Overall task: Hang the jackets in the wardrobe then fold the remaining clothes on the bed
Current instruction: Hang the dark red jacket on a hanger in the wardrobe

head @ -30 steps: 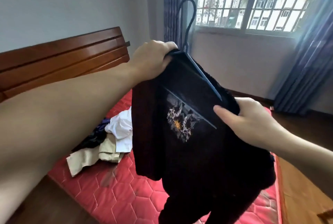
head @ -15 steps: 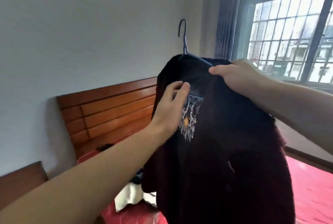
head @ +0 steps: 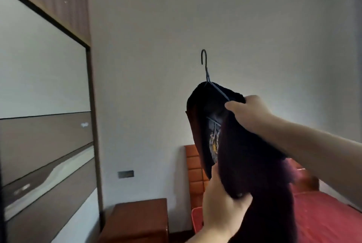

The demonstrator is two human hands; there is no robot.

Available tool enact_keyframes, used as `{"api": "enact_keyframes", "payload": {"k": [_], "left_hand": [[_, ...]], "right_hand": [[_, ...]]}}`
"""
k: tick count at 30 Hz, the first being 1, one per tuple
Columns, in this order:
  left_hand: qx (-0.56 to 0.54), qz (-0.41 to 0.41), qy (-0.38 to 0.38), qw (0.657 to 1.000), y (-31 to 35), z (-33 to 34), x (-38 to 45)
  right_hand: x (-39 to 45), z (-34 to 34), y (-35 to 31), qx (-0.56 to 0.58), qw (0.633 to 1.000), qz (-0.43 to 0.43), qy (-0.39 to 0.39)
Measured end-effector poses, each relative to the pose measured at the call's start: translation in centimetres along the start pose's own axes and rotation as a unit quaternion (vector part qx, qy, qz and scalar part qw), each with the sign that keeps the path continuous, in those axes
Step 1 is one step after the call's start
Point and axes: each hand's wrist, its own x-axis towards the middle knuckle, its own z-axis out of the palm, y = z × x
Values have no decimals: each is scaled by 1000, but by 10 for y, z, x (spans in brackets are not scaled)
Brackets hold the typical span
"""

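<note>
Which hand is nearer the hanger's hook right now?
Right. The right hand grips the dark jacket at its shoulder, just below the hook; the left hand holds the jacket much lower.

Two bare forearms in view, no sleeves visible. Left hand [head: 221, 201] and right hand [head: 249, 114] ungloved; no rings, watch or bands seen on wrists.
</note>
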Motion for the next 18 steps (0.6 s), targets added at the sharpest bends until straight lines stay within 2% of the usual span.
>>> {"api": "enact_keyframes", "payload": {"k": [5,12,18], "left_hand": [[90,-27,78,992,13,-58,-3],[195,-45,106,974,33,-151,-15],[259,-48,154,952,42,-254,-30]], "right_hand": [[-20,22,-44,74,996,-17,-49],[-48,59,-99,135,980,-28,-142],[-72,125,-169,178,958,-87,-210]]}}
